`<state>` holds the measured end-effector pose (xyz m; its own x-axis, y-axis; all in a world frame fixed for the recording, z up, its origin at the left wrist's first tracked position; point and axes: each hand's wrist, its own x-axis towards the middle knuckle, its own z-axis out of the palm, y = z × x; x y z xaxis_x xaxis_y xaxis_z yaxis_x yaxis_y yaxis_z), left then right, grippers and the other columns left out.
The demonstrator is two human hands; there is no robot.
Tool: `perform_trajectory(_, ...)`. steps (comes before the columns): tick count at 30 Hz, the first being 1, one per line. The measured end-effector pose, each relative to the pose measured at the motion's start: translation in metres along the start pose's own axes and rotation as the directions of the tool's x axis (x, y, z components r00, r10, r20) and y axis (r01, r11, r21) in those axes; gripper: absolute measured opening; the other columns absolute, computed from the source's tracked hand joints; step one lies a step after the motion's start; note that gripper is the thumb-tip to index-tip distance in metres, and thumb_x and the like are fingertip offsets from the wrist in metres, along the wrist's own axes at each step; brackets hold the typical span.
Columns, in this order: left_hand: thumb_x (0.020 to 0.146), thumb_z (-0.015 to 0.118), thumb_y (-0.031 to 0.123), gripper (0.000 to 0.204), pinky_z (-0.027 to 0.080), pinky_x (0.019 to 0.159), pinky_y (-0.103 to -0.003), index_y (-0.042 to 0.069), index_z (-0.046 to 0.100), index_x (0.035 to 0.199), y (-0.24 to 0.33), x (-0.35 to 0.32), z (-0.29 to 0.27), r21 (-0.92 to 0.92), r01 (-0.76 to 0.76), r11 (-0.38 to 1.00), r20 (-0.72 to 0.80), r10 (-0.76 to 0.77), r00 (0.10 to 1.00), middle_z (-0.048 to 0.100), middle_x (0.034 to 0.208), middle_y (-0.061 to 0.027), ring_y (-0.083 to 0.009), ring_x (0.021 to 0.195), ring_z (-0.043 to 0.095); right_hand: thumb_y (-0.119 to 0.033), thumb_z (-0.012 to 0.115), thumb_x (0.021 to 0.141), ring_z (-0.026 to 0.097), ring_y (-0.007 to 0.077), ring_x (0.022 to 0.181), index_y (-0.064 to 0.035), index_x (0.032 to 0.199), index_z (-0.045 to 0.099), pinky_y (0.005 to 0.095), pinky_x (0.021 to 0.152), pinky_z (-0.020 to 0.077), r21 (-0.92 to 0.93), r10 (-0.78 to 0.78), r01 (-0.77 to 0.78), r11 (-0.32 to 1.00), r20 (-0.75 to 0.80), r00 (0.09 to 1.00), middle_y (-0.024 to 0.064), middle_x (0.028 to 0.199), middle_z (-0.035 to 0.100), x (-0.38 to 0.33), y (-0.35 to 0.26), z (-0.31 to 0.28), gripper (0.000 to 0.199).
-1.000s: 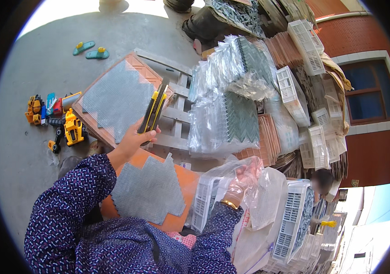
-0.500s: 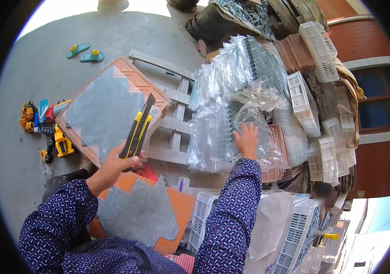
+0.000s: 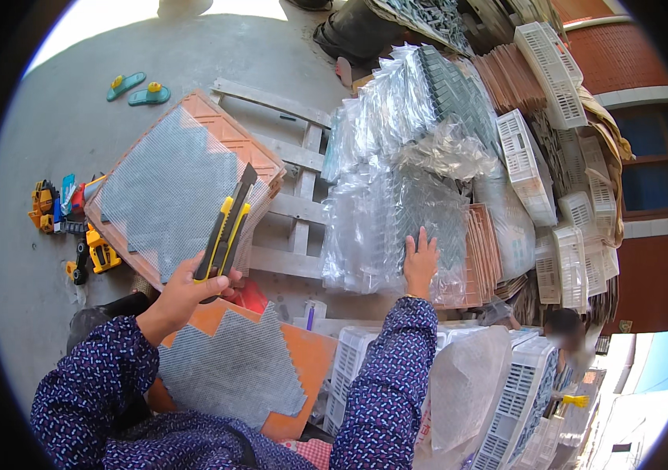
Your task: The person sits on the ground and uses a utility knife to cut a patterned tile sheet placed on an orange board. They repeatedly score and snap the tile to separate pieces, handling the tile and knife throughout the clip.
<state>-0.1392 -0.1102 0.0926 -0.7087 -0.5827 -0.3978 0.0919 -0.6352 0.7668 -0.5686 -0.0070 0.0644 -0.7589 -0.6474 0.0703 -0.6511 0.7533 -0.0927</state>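
Observation:
My left hand (image 3: pixel 185 291) is closed around a black and yellow utility knife (image 3: pixel 224 229), its dark tip pointing up and away. Behind the knife, a grey mesh-backed mosaic sheet (image 3: pixel 166 184) lies on a stack of orange trays (image 3: pixel 228 129). My right hand (image 3: pixel 421 262) rests with fingers spread on clear plastic film over a stack of dark grey-green sheets (image 3: pixel 432 207). Close to my body, a second mesh-backed sheet (image 3: pixel 232 368) sits on an orange tray (image 3: pixel 291 345).
A white slatted pallet (image 3: pixel 303 207) lies between the stacks. White plastic crates (image 3: pixel 526 168) line the right side. Toy vehicles (image 3: pixel 103 251) and teal slippers (image 3: pixel 148 95) are on the floor at left. Another person (image 3: pixel 565 329) is at the right, near a white crate (image 3: pixel 506 388).
The loose plastic film that was bunched around my right hand now lies flatter, with its crumpled part farther away. My right hand has shifted slightly nearer to me. My left hand keeps the knife.

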Motion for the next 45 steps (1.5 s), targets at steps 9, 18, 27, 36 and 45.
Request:
perform_trajectory(9,0.078,0.06,0.016,0.051,0.047,0.079,-0.03,-0.001,0.044,0.124,-0.003,0.0,-0.001,0.048,0.014,0.999,-0.007,-0.013,1.0,0.056,0.104,-0.0078,-0.0152,0.092,0.055,-0.035,0.048,0.086,0.026,0.0325,0.129,-0.0303,0.129,0.042,0.0596,0.098,0.0197,0.118,-0.338,0.329,0.937,0.059,0.939,0.0128,0.14,0.03,0.029,0.019,-0.003,0.044)
perform_trajectory(18,0.078,0.06,0.019,0.051,0.045,0.079,-0.029,0.0,0.046,0.123,0.0,-0.004,0.0,0.058,0.005,0.998,-0.015,-0.004,1.0,0.058,0.092,-0.0061,-0.0152,0.09,0.055,-0.033,0.047,0.087,0.029,0.0336,0.127,-0.0257,0.129,0.043,0.0566,0.099,0.0221,0.1,-0.316,0.311,0.945,0.036,0.948,0.0137,0.136,0.036,0.021,0.026,-0.004,0.042)
perform_trajectory(27,0.078,0.06,0.02,0.052,0.045,0.078,-0.029,0.0,0.045,0.123,-0.001,-0.002,0.002,0.056,-0.003,0.998,-0.004,0.003,1.0,0.057,0.091,-0.0063,-0.0151,0.087,0.055,-0.044,0.056,0.08,0.025,0.037,0.128,-0.0288,0.132,0.037,0.0572,0.098,0.0227,0.181,-0.195,0.182,0.966,0.056,0.979,0.0183,0.138,0.029,0.005,0.014,-0.007,0.058)
perform_trajectory(36,0.077,0.061,0.022,0.053,0.045,0.077,-0.028,0.0,0.046,0.122,0.009,-0.006,0.005,0.054,0.01,0.999,0.0,-0.01,1.0,0.057,0.089,-0.0068,-0.0149,0.08,0.055,-0.048,0.07,0.065,0.019,0.0401,0.13,-0.0334,0.136,0.029,0.0621,0.096,0.0202,0.003,-0.321,0.328,0.945,0.209,0.924,0.0158,0.143,0.022,-0.003,0.003,-0.021,0.083)
perform_trajectory(45,0.078,0.062,0.022,0.044,0.044,0.078,-0.028,-0.001,0.052,0.114,0.012,-0.012,-0.003,-0.024,-0.07,0.997,0.018,0.07,0.997,0.057,0.089,-0.0062,-0.0142,0.084,0.054,-0.016,0.064,0.077,0.049,0.034,0.109,-0.0051,0.117,0.051,0.0377,0.09,0.0395,0.237,-0.553,0.547,0.803,-0.043,0.832,0.0188,0.118,0.051,-0.089,-0.064,-0.048,0.044)
